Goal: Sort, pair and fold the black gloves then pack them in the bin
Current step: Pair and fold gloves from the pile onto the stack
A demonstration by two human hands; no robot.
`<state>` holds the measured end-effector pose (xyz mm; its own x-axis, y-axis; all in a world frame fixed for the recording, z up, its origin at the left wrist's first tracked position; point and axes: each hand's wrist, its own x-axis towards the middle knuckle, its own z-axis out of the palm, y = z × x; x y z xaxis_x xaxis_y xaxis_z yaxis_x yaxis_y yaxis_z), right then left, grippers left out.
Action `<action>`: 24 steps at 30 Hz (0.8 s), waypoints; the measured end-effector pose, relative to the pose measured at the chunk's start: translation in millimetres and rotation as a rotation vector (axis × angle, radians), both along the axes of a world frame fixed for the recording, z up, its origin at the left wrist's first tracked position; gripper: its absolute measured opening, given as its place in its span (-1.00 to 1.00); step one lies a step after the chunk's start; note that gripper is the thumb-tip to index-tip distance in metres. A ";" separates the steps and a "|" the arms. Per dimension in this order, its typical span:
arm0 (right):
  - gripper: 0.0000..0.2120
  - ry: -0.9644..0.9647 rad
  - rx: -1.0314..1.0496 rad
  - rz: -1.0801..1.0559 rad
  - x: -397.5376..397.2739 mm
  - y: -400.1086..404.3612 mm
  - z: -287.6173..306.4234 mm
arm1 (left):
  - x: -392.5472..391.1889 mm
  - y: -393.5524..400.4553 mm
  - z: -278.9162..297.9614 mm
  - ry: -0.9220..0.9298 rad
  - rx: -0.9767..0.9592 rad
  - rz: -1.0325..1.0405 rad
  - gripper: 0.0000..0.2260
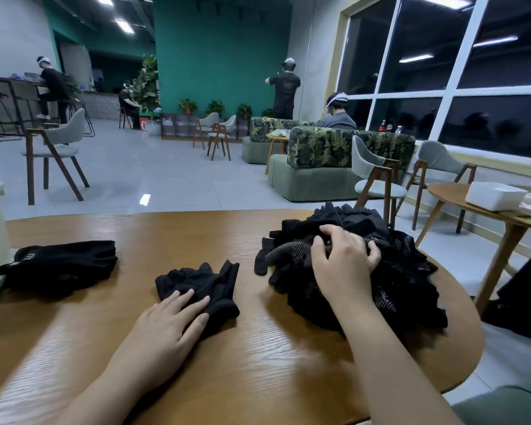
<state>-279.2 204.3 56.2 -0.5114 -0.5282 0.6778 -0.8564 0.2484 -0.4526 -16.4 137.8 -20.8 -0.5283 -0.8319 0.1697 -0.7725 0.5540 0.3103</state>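
While my left hand (163,329) lies flat, grip released, on a glove pair (209,283) mid-worktop (258,363), my right hand (344,259) grip clutches gloves in the unsorted pile (396,280) at right.

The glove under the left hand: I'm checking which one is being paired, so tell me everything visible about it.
The glove is plain black knit fabric, lying flat but rumpled on the wooden table, its fingers pointing away from the person, cuff nearest. The left hand rests on it with straight fingers. It lies apart from the other gloves.
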 end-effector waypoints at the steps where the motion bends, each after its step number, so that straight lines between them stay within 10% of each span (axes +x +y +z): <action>1: -0.77 -0.002 -0.025 -0.013 -7.8 -0.4 6.8 | 0.0 0.1 0.1 -0.005 -0.004 0.001 0.00; 12: -0.44 -0.495 0.670 -0.143 -115.8 -27.3 29.2 | -0.3 4.2 3.0 -0.044 0.048 -0.050 -0.21; 20: -0.51 -0.331 0.521 -0.245 -109.7 -26.1 20.6 | -3.0 8.3 7.9 -0.081 0.036 -0.047 -0.61; 24: -0.56 -0.220 0.313 -0.197 -105.5 -22.5 16.8 | -1.5 5.8 6.2 -0.049 0.028 -0.037 -0.26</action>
<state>-384.7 181.8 73.0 -0.7376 -0.5691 0.3635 -0.6703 0.5517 -0.4963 -17.9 143.6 -14.5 -0.5656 -0.8160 0.1194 -0.7666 0.5737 0.2884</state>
